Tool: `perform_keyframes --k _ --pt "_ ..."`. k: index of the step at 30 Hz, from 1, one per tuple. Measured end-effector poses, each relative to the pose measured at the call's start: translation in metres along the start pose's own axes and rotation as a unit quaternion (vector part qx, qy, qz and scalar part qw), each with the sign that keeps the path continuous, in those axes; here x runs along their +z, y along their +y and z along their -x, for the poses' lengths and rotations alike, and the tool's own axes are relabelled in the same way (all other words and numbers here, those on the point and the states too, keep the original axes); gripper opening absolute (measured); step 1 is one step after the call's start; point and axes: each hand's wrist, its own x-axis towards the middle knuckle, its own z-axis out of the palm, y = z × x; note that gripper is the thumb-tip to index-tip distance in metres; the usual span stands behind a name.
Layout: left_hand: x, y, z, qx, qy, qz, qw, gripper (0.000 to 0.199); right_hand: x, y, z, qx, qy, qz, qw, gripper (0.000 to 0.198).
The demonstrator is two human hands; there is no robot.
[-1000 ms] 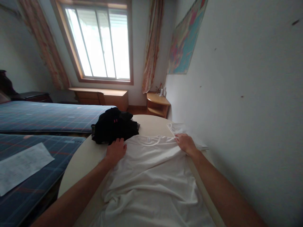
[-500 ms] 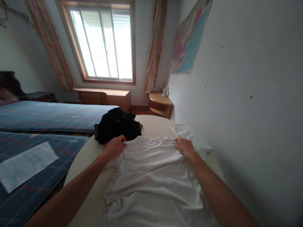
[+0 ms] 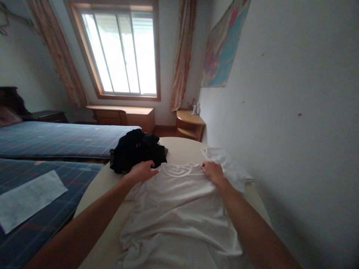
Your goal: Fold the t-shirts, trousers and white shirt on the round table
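Observation:
A white T-shirt point(image 3: 179, 213) lies spread and wrinkled on the round cream table point(image 3: 182, 147), its neckline at the far side and its lower part running toward me. My left hand point(image 3: 142, 172) is at the shirt's left shoulder, thumb and index finger apart, so it is open. At the right shoulder my right hand point(image 3: 213, 172) pinches the fabric beside the collar. Just beyond my left hand sits a heap of black clothing point(image 3: 137, 149). White cloth or thin plastic point(image 3: 230, 164) lies crumpled behind my right hand.
A plaid-covered bed point(image 3: 70, 138) stands to the left, with a sheet of paper point(image 3: 32, 198) on its nearer section. The white wall point(image 3: 303, 157) runs close along the table's right side. Farther back are a wooden desk point(image 3: 140, 116) under the window and a corner shelf point(image 3: 190, 118).
Both hands have shifted inward toward the collar. My left finger and thumb, which pinched the shoulder, have come apart. The shirt's shoulders look slightly narrower.

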Motion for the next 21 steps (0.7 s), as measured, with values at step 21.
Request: perform_keyframes --k 21 --pt "-0.006 0.043 -0.050 0.055 0.259 -0.118 0.957 0.051 -0.016 0.017 -0.044 0.064 0.122 -0.119 0.983 0.035"
